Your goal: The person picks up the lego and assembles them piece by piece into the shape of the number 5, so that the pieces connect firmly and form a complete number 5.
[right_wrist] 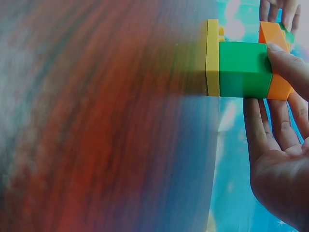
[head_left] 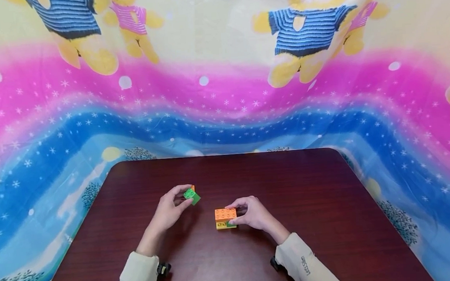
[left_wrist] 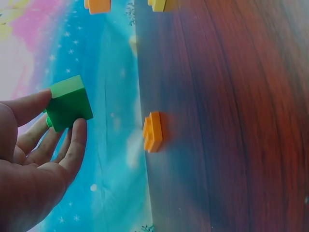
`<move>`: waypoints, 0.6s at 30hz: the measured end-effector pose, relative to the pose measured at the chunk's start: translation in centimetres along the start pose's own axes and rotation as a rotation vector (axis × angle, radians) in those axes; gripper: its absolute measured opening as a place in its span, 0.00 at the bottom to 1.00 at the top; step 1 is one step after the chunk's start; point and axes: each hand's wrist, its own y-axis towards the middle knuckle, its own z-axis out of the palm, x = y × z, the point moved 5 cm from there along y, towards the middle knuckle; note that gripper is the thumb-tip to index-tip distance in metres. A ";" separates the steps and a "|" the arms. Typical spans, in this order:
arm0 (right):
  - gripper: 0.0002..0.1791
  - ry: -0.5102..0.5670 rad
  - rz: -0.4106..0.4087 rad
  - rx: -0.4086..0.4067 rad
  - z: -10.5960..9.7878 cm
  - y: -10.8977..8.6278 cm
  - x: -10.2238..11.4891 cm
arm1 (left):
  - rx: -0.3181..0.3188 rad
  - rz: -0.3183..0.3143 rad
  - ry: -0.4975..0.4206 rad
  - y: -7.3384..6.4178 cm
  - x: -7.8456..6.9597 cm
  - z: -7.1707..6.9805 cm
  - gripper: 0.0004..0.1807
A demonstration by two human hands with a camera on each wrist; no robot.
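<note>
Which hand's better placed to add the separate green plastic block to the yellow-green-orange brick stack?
Left hand, probably: it pinches the green block; the right hand grips the stack.

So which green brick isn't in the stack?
The green brick pinched in the left hand; the other green one sits between a yellow brick and an orange brick.

Bear-print curtain (head_left: 221,93) behind brown table (head_left: 290,179)

My bare left hand (head_left: 168,210) pinches, thumb (left_wrist: 31,107) opposite fingers (left_wrist: 76,147), farther forward than my bare right hand (head_left: 255,213), which grips likewise.
</note>
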 end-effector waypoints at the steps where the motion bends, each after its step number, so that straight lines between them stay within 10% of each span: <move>1: 0.22 0.001 -0.005 0.000 0.0 0.0 0.1 | 0.006 0.011 -0.008 0.0 -0.2 0.1 0.25; 18: 0.22 -0.002 -0.035 0.003 0.0 0.0 0.1 | 0.150 0.105 -0.052 -1.0 -3.0 2.8 0.26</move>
